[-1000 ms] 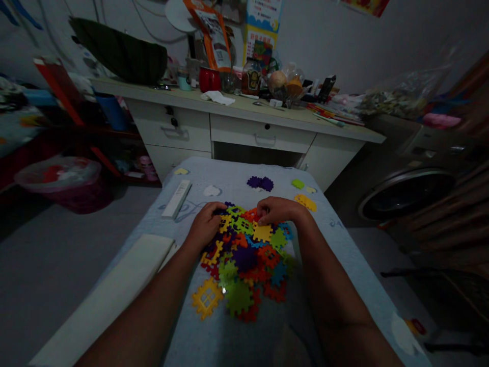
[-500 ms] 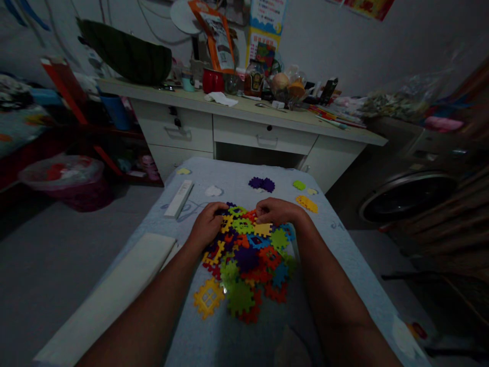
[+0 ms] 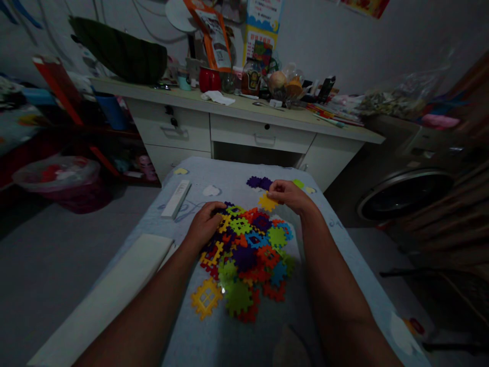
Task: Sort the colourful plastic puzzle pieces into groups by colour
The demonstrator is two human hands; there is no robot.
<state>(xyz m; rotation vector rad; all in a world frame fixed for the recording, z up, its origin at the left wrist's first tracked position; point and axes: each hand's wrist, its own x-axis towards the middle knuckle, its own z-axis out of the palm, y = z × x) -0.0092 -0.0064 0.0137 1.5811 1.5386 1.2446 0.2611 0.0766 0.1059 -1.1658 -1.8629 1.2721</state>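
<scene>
A heap of colourful toothed plastic building tiles [image 3: 244,257] lies on the cloth-covered table. My left hand [image 3: 205,225] rests against the heap's left edge, thumb and forefinger apart, with no tile plainly gripped. Beyond the heap, my right hand [image 3: 288,195] pinches a yellow building tile [image 3: 267,202] between thumb and fingers. Just behind that tile are purple tiles [image 3: 259,182], side by side. A green tile [image 3: 298,183] shows past my right hand, which covers the spot where yellow tiles lay. One yellow window tile [image 3: 207,298] sits at the near left of the heap.
A narrow white box [image 3: 176,199] and a long white slab [image 3: 110,290] lie along the table's left side. Behind the table stands a white desk [image 3: 263,133] crowded with jars and bags. A washing machine [image 3: 405,173] is at right, a pink bin [image 3: 64,188] at left.
My right hand has lifted the yellow tile off the heap and carried it away from me, close to the purple tiles. A purple tile is now uncovered there. My left hand has barely moved.
</scene>
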